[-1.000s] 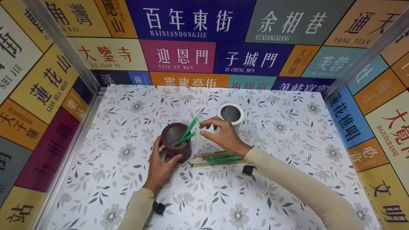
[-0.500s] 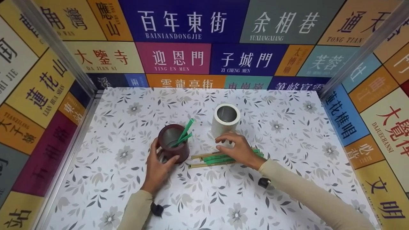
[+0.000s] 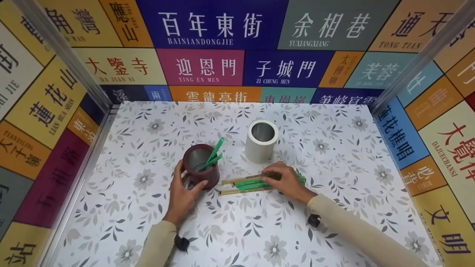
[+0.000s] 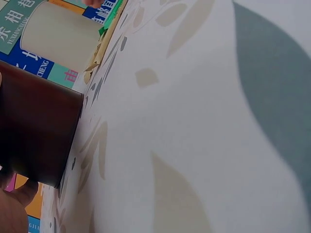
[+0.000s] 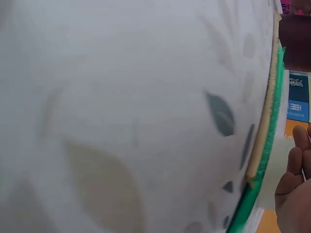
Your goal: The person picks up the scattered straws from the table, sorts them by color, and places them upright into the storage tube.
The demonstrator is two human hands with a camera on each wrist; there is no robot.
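In the head view my left hand grips the lower side of a dark red cylindrical cup, thumb at the near side and fingers round the left. Two thin green sticks lean out of this cup to the right. My right hand is over a row of narrow packets, thumb and index fingertips right at a tan stick packet; I cannot tell whether they pinch it. Green stick packets lie beside it, partly under the hand. The left wrist view shows the cup standing on the table.
A white cylindrical cup stands upright behind the packets, its mouth up and its inside dark. Another tan packet lies nearest the front. The table has a leaf-and-flower cover, with printed sign panels walling the back and sides.
My right hand has moved from beside the green sticks at the dark red cup, right and toward me, down to the packets. The left hand keeps its grip. The view has shifted slightly.
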